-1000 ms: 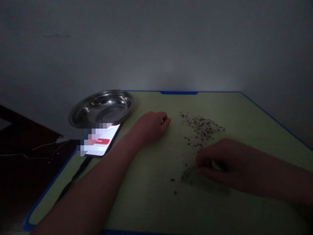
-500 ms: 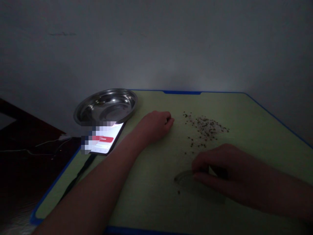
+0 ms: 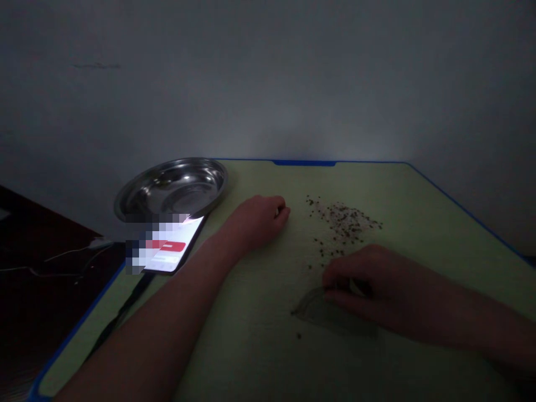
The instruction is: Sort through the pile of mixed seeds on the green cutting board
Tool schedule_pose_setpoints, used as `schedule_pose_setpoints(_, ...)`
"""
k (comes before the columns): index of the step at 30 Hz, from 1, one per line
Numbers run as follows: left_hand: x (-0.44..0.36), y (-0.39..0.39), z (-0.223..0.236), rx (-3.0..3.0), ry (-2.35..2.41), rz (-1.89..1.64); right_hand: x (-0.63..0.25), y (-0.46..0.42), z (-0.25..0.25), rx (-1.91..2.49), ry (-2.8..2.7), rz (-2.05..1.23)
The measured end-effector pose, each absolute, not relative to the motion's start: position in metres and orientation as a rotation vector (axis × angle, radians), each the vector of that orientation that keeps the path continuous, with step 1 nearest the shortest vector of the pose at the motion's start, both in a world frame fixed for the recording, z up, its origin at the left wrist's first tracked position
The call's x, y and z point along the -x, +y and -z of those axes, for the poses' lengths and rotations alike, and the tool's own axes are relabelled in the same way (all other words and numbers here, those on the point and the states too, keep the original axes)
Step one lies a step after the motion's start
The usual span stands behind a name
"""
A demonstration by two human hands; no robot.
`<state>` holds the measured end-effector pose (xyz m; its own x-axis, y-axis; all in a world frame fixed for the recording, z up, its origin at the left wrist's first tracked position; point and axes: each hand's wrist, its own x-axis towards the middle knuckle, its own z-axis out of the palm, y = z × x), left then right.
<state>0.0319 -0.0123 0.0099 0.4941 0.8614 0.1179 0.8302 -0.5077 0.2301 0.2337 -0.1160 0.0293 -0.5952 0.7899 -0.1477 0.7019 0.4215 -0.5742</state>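
My left hand [image 3: 262,222] rests on the green tabletop with its fingers curled closed. Whatever they hold, if anything, is hidden. To its right, many small dark grains [image 3: 345,223] lie scattered among fine pale bits. Nearer to me, my right hand [image 3: 368,279] is closed in a pinch, thumb against fingers. Under its fingertips a see-through piece with a curved edge [image 3: 312,304] shows faintly; I cannot tell whether it is a bag or a dish. A dark grain touches its left end, and one lone grain [image 3: 298,336] lies just below.
A steel basin [image 3: 171,190] stands at the back left of the blue-edged table [image 3: 368,178]. A lit phone [image 3: 170,251] leans or lies against it, with a dark strap [image 3: 121,312] below. A grey wall [image 3: 268,78] rises behind. White cables [image 3: 54,259] run at the left.
The whole view has shifted slightly, so everything sits a little lower and further left. More of the see-through piece shows beneath my right hand. My left hand has stayed in place on the table.
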Motion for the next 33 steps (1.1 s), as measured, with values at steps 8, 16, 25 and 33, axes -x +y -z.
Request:
schedule_pose_setpoints(8, -0.032, -0.013, -0.009, -2.603, 1.485, -0.313, -0.263, -0.094, -0.036, 1.429, -2.509, -0.936)
schedule_pose_setpoints(16, -0.031, -0.012, -0.007, -2.617, 1.471, -0.336, -0.241, -0.11, -0.033, 1.329, -2.543, -0.997)
schedule_pose_setpoints(25, -0.033, -0.014, -0.009, -2.645, 1.506, -0.265, -0.252, -0.097, -0.035, 1.422, -2.437, -0.902)
schedule_pose_setpoints(33, -0.032, -0.014, -0.006, -2.695, 1.509, -0.273, -0.239, -0.104, -0.035, 1.348, -2.492, -0.983)
